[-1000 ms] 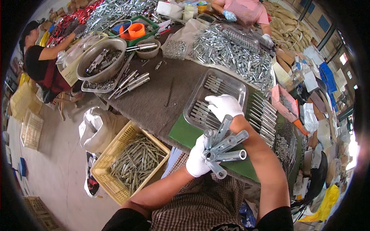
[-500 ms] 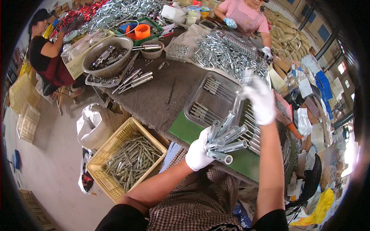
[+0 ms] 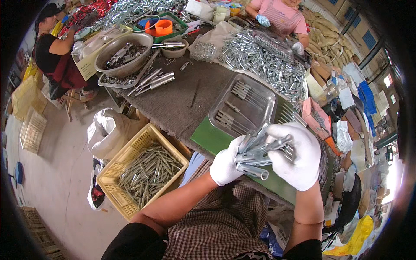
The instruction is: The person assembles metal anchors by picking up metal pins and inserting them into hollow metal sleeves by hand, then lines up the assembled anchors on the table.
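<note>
My white-gloved left hand (image 3: 226, 163) is closed around a bundle of shiny metal tubes (image 3: 255, 171), their open ends fanned toward the right. From the right, my gloved right hand (image 3: 300, 157) curls its fingers around one metal tube (image 3: 281, 143) against that bundle; its far end is hidden by the glove. Just beyond both hands a metal tray (image 3: 211, 116) rests partly on a green board (image 3: 208, 138). Inside it lie slim metal rods with thicker ends (image 3: 225, 120) in two groups, with a single one between them.
A heap of metal sleeves (image 3: 260, 56) covers the table's far side, where a co-worker (image 3: 284, 19) sits. Bowls of small parts (image 3: 100, 69) stand at the left. Below the table edge is a yellow crate (image 3: 106, 178) of rods. Another person (image 3: 54, 52) works far left.
My right hand has come down from above the tray to the bundle in my left hand, with a tube in its fingers. A single rod now lies mid-tray.
</note>
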`<state>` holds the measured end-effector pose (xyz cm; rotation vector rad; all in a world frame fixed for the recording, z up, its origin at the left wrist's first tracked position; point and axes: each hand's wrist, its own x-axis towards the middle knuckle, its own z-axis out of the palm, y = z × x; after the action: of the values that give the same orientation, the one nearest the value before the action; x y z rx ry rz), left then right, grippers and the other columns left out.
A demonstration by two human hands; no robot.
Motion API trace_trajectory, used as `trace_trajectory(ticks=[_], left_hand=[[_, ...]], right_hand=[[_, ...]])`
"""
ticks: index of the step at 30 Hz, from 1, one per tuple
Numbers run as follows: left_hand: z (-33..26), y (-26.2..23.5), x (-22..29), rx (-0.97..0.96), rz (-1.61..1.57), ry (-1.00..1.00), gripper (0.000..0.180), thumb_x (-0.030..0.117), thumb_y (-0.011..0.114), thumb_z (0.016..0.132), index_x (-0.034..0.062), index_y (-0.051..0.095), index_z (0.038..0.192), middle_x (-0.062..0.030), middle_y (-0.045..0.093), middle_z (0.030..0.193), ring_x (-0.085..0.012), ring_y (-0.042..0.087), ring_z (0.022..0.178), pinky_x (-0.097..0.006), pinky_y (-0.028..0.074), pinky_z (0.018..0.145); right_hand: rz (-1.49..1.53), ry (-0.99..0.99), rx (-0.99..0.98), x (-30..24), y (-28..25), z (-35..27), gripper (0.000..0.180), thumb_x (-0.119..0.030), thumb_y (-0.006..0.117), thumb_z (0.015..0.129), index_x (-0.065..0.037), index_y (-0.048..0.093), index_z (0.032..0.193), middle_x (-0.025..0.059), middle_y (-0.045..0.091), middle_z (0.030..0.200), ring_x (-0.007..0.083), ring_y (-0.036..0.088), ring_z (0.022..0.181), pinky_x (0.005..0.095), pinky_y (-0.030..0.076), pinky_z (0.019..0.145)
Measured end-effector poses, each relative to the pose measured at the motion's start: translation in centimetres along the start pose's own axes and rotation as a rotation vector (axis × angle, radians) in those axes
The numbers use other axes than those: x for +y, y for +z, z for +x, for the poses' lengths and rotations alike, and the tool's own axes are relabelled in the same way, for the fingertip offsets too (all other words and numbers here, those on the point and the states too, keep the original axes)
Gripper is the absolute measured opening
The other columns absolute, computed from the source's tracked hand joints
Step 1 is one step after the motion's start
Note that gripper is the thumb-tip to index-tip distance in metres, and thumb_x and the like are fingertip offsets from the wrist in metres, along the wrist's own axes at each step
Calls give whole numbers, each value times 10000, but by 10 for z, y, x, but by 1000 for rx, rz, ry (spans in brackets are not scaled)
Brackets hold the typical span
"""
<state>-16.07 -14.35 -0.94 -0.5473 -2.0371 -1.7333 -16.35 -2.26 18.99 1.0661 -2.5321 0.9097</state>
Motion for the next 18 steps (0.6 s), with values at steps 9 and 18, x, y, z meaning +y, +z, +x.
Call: trace_trajectory(ticks=[9, 18], left_hand=[[-4, 0, -9, -155, -248, -240, 705, 160, 760, 733, 9, 340, 1278, -145, 553, 1152, -241, 554, 1076, -336, 440, 904], [5, -6, 9, -22, -4, -1, 722, 173, 725, 709, 60, 330, 1303, -169, 644, 964, -338, 653, 814, -370, 528, 689]], right_hand=[[-182, -246, 30, 6, 7, 3, 330, -107, 679, 617, -110, 639, 945, 68, 623, 855, 309, 599, 838, 414, 473, 832], [-176, -199, 15, 7, 7, 3, 319, -80, 683, 595, -103, 630, 908, 73, 624, 859, 311, 599, 848, 417, 478, 817]])
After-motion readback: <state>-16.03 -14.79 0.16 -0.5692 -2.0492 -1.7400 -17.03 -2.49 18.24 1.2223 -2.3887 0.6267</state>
